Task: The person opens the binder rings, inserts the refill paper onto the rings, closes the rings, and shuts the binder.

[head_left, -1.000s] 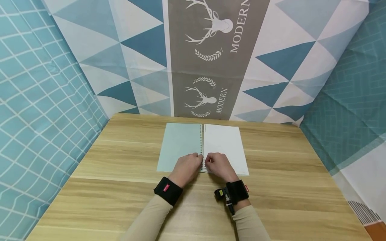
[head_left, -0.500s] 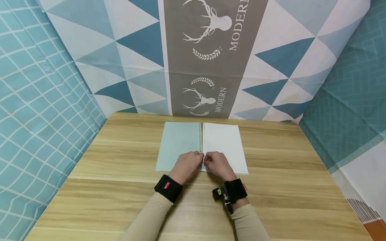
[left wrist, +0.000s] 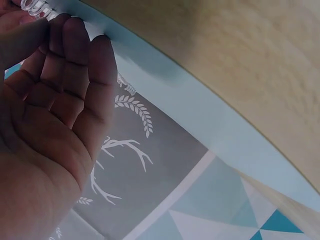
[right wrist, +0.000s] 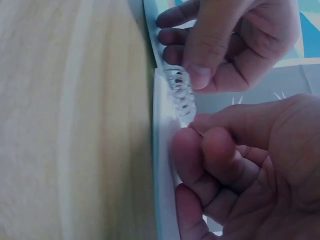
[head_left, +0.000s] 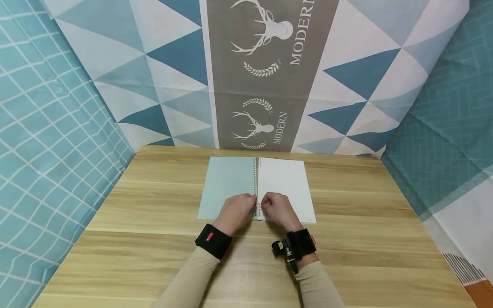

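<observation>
A loose-leaf notebook lies spread on the table in the head view, with its pale blue-green cover (head_left: 225,179) at left and white pages (head_left: 283,177) at right. Clear plastic binder rings (right wrist: 181,95) run down the middle between them. My left hand (head_left: 236,210) holds the near end of the rings, its thumb on them and several fingertips against the cover in the right wrist view. Just beside it, my right hand (head_left: 282,210) pinches the ring edge between thumb and forefinger, its other fingers curled over the pages. The exact contact at the right fingertips is partly hidden.
The wood-grain table (head_left: 154,265) extends around the notebook on all sides. Patterned cloth (head_left: 185,77) hangs behind it, and blue checked cloth (head_left: 46,141) hangs at left. Both wrists wear black bands; the right band (head_left: 301,242) carries a small camera.
My fingertips come close together half a second ago and now stand slightly farther apart along the rings. The notebook stays spread in place; the head view shifts slightly.
</observation>
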Action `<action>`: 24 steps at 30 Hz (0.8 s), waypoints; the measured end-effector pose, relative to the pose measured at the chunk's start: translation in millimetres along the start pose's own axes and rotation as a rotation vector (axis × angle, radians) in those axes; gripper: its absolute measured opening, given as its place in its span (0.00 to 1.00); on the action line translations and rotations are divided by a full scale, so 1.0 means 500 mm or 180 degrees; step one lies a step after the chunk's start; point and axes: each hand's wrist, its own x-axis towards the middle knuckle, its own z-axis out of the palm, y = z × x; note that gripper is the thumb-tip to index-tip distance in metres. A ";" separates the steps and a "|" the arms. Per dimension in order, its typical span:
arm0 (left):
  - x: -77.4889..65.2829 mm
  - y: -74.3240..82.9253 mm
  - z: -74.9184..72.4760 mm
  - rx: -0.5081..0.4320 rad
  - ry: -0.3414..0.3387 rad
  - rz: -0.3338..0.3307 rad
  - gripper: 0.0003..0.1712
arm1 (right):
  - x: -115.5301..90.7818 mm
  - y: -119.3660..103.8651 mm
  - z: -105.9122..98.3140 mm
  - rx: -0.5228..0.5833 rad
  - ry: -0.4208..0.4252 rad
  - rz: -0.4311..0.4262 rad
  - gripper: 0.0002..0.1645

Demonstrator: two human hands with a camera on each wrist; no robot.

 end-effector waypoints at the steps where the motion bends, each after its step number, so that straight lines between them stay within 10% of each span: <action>1: 0.000 0.000 0.001 0.0015 0.0009 -0.0008 0.07 | 0.000 0.000 0.002 -0.0028 0.0032 -0.0005 0.07; 24: -0.004 0.010 0.005 0.0116 0.0069 0.0108 0.06 | -0.004 -0.017 0.017 -0.0156 0.0054 0.0100 0.09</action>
